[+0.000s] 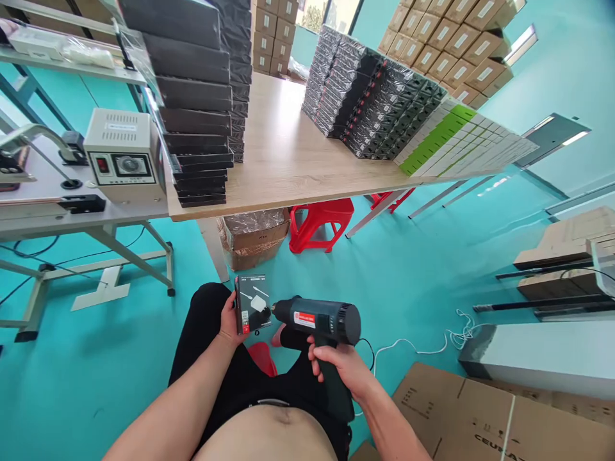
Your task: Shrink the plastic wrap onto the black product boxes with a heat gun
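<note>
My left hand (229, 320) grips a small black product box (254, 301) by its left edge, above my lap. A white charger and cable are printed on the face turned up to me. In my right hand (343, 362) is a dark heat gun (312, 318), its fingers wrapped round the handle. The nozzle points left and ends close beside the box's right edge; from this angle I cannot tell if they touch. Part of the handle is hidden by my fingers.
On the wooden table (278, 160) stand a tall stack of black boxes (192, 96), wrapped boxes (365, 96) and white-green boxes (456, 141). A control unit (125, 157) is at left. Below are a red stool (321, 221) and a carton (254, 240). Large cartons (504, 416) lie at right, near a white cable (432, 351).
</note>
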Motion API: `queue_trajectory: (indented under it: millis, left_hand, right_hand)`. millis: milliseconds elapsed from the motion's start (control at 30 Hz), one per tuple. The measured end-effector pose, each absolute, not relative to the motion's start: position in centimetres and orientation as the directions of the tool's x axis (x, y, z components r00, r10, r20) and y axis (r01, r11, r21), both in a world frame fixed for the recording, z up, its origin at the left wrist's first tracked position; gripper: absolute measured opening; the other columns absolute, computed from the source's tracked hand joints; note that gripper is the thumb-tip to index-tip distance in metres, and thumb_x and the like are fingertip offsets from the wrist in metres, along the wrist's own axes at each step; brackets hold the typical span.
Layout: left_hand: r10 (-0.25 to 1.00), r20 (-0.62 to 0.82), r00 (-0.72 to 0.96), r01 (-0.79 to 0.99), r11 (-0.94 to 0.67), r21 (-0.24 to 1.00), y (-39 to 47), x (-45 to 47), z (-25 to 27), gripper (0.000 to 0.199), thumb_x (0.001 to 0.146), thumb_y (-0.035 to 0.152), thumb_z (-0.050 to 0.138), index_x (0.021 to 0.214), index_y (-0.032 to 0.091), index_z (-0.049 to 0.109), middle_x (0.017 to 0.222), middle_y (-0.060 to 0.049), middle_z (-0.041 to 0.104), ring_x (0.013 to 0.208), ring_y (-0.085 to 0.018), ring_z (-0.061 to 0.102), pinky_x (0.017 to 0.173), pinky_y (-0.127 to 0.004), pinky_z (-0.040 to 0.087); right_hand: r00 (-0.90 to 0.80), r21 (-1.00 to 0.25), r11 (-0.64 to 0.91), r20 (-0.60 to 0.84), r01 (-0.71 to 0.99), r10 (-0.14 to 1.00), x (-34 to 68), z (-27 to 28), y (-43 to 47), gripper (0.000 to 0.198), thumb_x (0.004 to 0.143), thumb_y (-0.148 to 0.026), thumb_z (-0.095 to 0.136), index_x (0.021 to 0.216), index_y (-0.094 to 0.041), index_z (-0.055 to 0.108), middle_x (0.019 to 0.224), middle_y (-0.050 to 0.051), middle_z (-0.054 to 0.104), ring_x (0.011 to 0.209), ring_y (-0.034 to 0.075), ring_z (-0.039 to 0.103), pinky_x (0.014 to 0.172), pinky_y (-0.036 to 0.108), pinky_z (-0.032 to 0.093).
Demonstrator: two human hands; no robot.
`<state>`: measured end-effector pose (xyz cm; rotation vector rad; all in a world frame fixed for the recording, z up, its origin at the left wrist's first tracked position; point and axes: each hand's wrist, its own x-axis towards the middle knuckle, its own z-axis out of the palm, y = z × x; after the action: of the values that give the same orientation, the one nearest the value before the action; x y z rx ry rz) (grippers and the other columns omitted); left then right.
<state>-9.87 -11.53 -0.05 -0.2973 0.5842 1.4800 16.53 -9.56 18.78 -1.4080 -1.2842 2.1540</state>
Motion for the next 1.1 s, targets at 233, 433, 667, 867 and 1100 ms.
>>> queue_trajectory:
  millis: [233, 433, 667, 867, 1100]
  left_hand:
    - [0.862, -0.505, 0.047, -0.976, 0.147, 0.16, -11.5, -9.8, 0.3, 0.057, 0.081, 0.055, 0.053, 0.122, 0.015, 0.058, 0.105, -0.013, 0.07, 0.098, -0.031, 0.066, 0.089, -0.046, 0.049]
    - [0.829, -0.471, 0.301, -0.91, 0.397, 0.117, -11.7, -9.3, 1.5, 0.064, 0.082, 0.057, 0.051, 0.127, 0.012, 0.053, 0.107, -0.016, 0.069, 0.101, -0.033, 0.065, 0.087, -0.047, 0.05]
    - [0.765, -0.508, 0.396, -0.859, 0.505, 0.091, -11.9, -8.7, 2.2, 0.06, 0.081, 0.055, 0.053, 0.12, 0.009, 0.058, 0.099, -0.017, 0.071, 0.098, -0.034, 0.066, 0.084, -0.044, 0.051]
    - [0.73, -0.551, 0.404, -0.829, 0.547, 0.116, -12.0, -8.5, 2.4, 0.057, 0.082, 0.054, 0.053, 0.113, 0.007, 0.062, 0.094, -0.017, 0.072, 0.093, -0.035, 0.067, 0.083, -0.044, 0.052]
    - [0.704, -0.575, 0.418, -0.823, 0.561, 0.09, -11.9, -8.2, 1.9, 0.051, 0.08, 0.051, 0.057, 0.11, 0.009, 0.062, 0.089, -0.016, 0.073, 0.088, -0.033, 0.069, 0.08, -0.044, 0.053]
  right_hand:
    - [-0.465, -0.709, -0.698, -0.654, 0.102, 0.597, 18.8, 17.3, -11.3, 0.03, 0.075, -0.027, 0.065, 0.101, -0.012, 0.066, 0.083, 0.007, 0.065, 0.061, 0.015, 0.059, 0.052, 0.026, 0.047]
    - [-0.379, -0.471, -0.798, -0.708, -0.376, 0.596, 20.1, 15.5, -9.5, 0.026, 0.078, -0.026, 0.059, 0.1, -0.014, 0.066, 0.082, 0.003, 0.062, 0.063, 0.01, 0.055, 0.052, 0.019, 0.047]
    - [-0.407, -0.428, -0.791, -0.691, -0.437, 0.598, 20.5, 15.5, -8.9, 0.024, 0.08, -0.025, 0.058, 0.101, -0.015, 0.065, 0.083, 0.004, 0.062, 0.064, 0.011, 0.055, 0.053, 0.019, 0.048]
    - [-0.429, -0.446, -0.806, -0.686, -0.39, 0.588, 19.5, 15.8, -8.6, 0.027, 0.078, -0.025, 0.059, 0.102, -0.013, 0.064, 0.084, 0.004, 0.061, 0.064, 0.01, 0.055, 0.054, 0.019, 0.047]
    - [-0.421, -0.553, -0.781, -0.659, -0.29, 0.623, 16.9, 16.6, -7.8, 0.024, 0.076, -0.027, 0.061, 0.096, -0.014, 0.065, 0.08, 0.004, 0.064, 0.062, 0.01, 0.057, 0.052, 0.019, 0.047]
